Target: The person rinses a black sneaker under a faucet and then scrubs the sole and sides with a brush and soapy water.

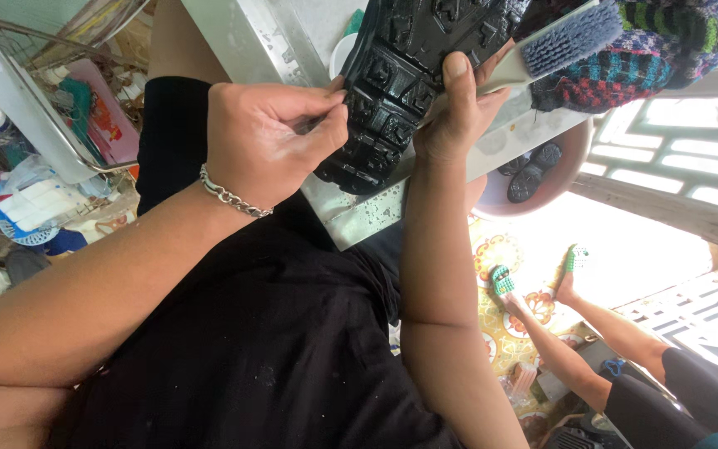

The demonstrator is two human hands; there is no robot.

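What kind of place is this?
Probably a home washing spot: a wet metal counter, a wire rack of household things, a pink basin holding shoes, and a patterned tiled floor.

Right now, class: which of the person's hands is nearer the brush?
Right. The right hand holds the brush against the shoe sole; the left hand is across the sole.

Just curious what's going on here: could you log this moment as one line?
left hand: pinching at tread | right hand: holds black rubber-soled shoe and blue-bristled scrub brush | pink basin: behind
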